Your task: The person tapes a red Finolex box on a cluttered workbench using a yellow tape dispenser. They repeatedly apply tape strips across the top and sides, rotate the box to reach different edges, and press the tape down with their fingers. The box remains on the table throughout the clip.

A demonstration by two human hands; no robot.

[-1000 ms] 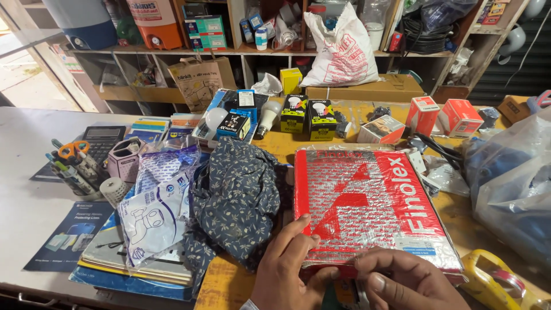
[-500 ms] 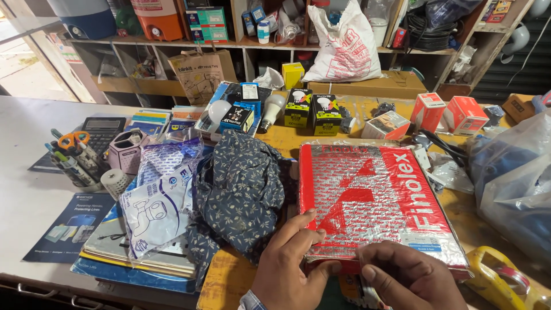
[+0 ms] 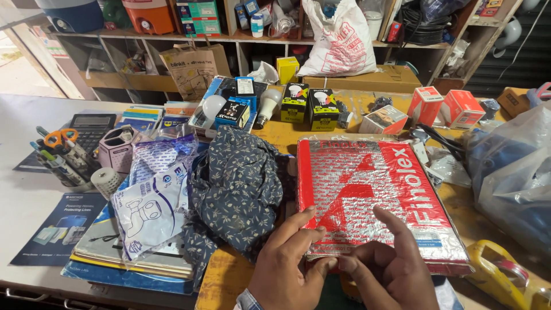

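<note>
A flat red box wrapped in clear plastic film lies on the yellow wooden counter in front of me. My left hand rests at its near left corner, fingers spread and touching the film. My right hand is at the near edge, index finger raised over the film and the other fingers curled. Neither hand holds anything. A crumpled dark blue patterned cloth lies just left of the box, beside my left hand.
Plastic packets on stacked booklets lie to the left, with a pen holder and scissors and a calculator. Bulb boxes and small red boxes stand behind. A plastic bag sits right, a yellow tape dispenser near right.
Both hands have shifted slightly up along the box's near edge. My right index finger has lifted and the fingers have spread. The view has tilted a little.
</note>
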